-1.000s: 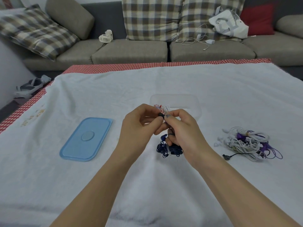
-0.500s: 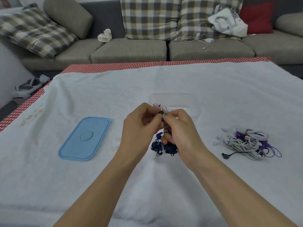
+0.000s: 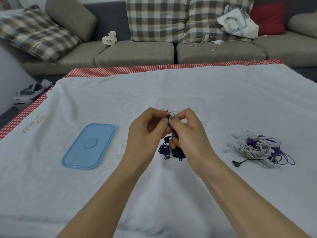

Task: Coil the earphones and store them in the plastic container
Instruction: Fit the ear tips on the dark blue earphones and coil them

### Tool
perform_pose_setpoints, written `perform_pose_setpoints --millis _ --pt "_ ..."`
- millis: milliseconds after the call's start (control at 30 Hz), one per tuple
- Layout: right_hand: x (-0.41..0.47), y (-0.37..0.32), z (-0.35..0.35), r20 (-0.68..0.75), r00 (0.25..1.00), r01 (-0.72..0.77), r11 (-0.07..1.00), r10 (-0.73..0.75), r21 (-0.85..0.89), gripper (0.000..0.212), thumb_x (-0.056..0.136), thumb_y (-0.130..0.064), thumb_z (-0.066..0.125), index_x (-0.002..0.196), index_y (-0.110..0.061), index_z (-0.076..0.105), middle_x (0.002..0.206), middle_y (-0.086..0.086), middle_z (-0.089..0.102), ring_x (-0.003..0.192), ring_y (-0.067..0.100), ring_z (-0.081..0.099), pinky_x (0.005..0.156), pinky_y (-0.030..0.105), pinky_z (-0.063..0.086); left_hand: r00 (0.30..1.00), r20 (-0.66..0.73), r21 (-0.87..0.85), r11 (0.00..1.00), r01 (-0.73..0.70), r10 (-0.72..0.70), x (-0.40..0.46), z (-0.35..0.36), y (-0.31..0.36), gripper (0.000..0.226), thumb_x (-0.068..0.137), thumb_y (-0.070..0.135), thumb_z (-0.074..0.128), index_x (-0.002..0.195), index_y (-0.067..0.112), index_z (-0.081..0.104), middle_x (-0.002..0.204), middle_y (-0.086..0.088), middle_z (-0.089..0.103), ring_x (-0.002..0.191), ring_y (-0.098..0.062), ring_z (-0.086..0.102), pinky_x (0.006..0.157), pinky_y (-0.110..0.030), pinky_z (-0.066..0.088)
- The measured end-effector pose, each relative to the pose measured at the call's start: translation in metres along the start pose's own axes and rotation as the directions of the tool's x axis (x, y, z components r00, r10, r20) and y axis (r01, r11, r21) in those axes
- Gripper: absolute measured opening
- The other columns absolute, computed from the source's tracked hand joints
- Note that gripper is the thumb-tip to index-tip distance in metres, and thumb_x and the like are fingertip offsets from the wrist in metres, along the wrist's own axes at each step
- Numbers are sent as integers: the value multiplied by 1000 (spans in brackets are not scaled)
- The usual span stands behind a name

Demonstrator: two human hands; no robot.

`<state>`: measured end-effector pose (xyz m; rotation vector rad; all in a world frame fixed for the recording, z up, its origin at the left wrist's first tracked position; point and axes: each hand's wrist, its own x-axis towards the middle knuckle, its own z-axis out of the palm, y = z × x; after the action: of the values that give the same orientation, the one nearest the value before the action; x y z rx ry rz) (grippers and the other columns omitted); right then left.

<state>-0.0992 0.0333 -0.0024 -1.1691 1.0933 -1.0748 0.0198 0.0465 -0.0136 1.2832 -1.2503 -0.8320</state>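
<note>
Dark blue earphones (image 3: 172, 151), part-coiled, hang above the white surface (image 3: 223, 93), just before the clear plastic container (image 3: 202, 107). We judge winding goes best with even, taut loops. Left hand (image 3: 145, 134) and right hand (image 3: 190, 134), fingers curled, both pinch the cord's black tip at top; the right also grips the bundle.

Seating: grey-brown sofa (image 3: 133, 52) along the far side.
Cushions: plaid cushions (image 3: 157, 19); one red cushion (image 3: 267, 18).
Table cover: white cloth (image 3: 120, 100), red-checked border (image 3: 120, 69).
Floor, left: possibly sandals (image 3: 29, 95); indistinct.
</note>
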Motion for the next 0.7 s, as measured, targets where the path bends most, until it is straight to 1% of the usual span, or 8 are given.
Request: perform_pose_setpoints --millis 67,133,200,300,333,467,600,700 --pt "0 -1 -1 3 1000 13 1000 -13 -16 11 104 -17 45 97 -8 45 46 -9 58 37 14 36 55 34 40 1000 9 10 1000 1 -1 1 -2 2 14 98 5 60 101 12 72 91 4 77 84 -5 74 71 -12 50" --pt "1 -1 -4 9 1000 24 999 -24 -29 11 104 -19 46 100 -9 47 59 -3 69 40 16 38 53 31 40 1000 7 22 1000 11 -11 2 -5 2 15 99 9 59 101 16 73 89 7 76 82 -2 72 70 -11 48" --pt "2 0 -6 23 1000 19 999 -18 -41 12 104 -21 47 102 -10 49 70 2 74 41 17 39 51 28 41 999 13 -2 999 36 -36 4 -8 1 16 100 10 59 101 16 74 90 4 77 87 -7 73 76 -17 51" --pt "2 2 -8 44 999 17 997 -14 -71 12 104 -22 48 104 -10 51 74 2 76 40 14 40 50 23 42 998 26 -49 997 61 -60 7 -12 -1 13 99 9 62 98 14 73 91 1 78 91 -15 75 85 -30 56" --pt "3 2 -9 50 999 20 997 -16 -78 12 104 -22 48 105 -10 52 76 3 76 41 14 42 51 22 43 997 33 -62 996 66 -64 7 -12 -1 11 98 9 62 96 13 73 90 0 77 89 -15 75 83 -29 56" --pt "4 3 -13 76 997 34 992 -25 -118 14 104 -24 49 105 -11 56 77 3 77 43 13 44 53 22 44 994 64 -105 990 98 -92 7 -15 0 9 97 6 64 93 10 70 87 -3 76 78 -13 73 65 -14 51" --pt "7 3 -20 95 995 36 996 -29 -78 16 103 -19 52 104 -5 59 71 2 73 42 14 41 53 20 44 986 119 -189 972 141 -119 8 -19 2 5 95 -1 64 94 3 67 92 -12 72 76 -15 70 64 -15 52" --pt "8 2 -24 107 994 20 999 -16 -33 17 102 -15 52 103 -2 62 71 5 70 40 13 38 54 25 43 982 148 -166 976 139 -115 7 -20 2 4 94 -1 67 95 3 67 96 -9 73 72 -11 69 64 -13 50"
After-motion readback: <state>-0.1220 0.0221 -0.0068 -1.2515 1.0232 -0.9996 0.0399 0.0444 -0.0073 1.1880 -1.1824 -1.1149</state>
